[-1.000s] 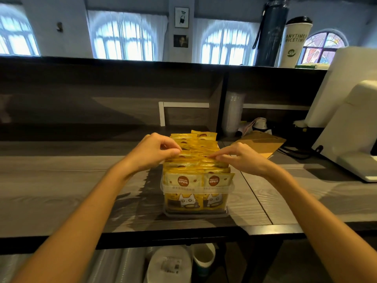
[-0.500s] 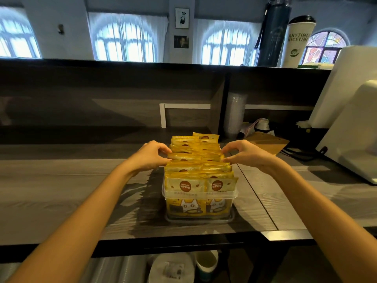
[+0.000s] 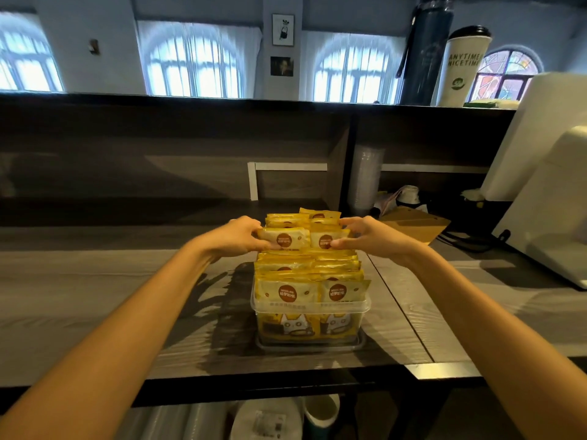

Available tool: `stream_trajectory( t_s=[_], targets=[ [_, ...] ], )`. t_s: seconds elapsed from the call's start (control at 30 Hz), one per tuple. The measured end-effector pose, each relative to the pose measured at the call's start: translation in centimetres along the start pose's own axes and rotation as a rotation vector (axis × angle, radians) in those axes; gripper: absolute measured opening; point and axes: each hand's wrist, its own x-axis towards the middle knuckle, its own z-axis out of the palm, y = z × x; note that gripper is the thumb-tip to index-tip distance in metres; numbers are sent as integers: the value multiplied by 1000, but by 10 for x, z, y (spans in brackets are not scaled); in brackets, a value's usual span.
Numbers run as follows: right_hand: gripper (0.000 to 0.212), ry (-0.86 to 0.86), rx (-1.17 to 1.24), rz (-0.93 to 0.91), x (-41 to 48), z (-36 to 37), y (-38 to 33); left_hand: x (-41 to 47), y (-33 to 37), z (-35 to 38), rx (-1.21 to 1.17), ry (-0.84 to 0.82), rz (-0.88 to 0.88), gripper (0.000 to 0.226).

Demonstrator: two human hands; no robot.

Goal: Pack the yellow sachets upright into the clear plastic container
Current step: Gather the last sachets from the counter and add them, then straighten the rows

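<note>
Left hand [image 3: 236, 235] and right hand [image 3: 373, 238] each pinch one of two yellow sachets [image 3: 284, 238], now lifted between them above the packed rows, where previously none protruded. The clear plastic container [image 3: 365, 315], below the hands, appears nearly full; reseating likely remains.

Yellow sachets [image 3: 309, 271], brown round logo and cat print, stand upright in two rows, filling the clear plastic container [image 3: 362, 325]. Two far-middle ones sit higher, pinched by my left hand [image 3: 235, 238] and right hand [image 3: 371, 238].
</note>
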Motion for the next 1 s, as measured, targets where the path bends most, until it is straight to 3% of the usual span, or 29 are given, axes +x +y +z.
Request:
stream_trajectory(
  t_s=[0.17,0.33,0.4,0.5,0.83,1.0],
  targets=[
    [32,-73,-169,-52,-3,5,8,-5,-3,5,2,-74,-29,25],
    [28,-48,95,80,-8,-6,11,-14,4,-16,-111,-21,-2,25],
    [29,55,212,64,-10,-9,10,-15,8,-17,-198,96,42,22],
    [31,168,266,-16,-9,-3,7,-13,16,-2,-129,203,174,22],
    [30,116,200,8,-4,6,-2,-8,17,14,-135,108,158,26],
    [31,372,427,82,-2,3,16,-4,0,9,-289,377,101,24]
  ],
)
